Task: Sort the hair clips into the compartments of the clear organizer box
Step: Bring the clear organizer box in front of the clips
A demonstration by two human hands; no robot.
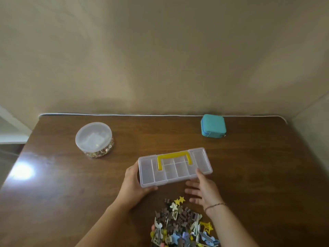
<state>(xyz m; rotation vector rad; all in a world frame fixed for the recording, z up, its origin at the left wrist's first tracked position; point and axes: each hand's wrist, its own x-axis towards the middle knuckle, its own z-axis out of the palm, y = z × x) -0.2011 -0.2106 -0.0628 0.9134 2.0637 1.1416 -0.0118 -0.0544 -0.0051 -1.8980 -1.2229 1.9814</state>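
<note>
The clear organizer box (202,162) with a yellow handle lies closed on the wooden table, its empty compartments showing through the lid. My left hand (132,184) grips its left end, thumb under the near corner. My right hand (203,188) is at the box's near right edge with its fingers spread and relaxed, one fingertip touching the rim. A heap of hair clips (183,227) in brown, white, yellow and blue lies at the table's near edge, just below both hands.
A round clear tub (94,139) with a lid, holding small items, stands at the back left. A small teal zip case (213,126) sits at the back right by the wall. The table (258,175) ends at the left and right.
</note>
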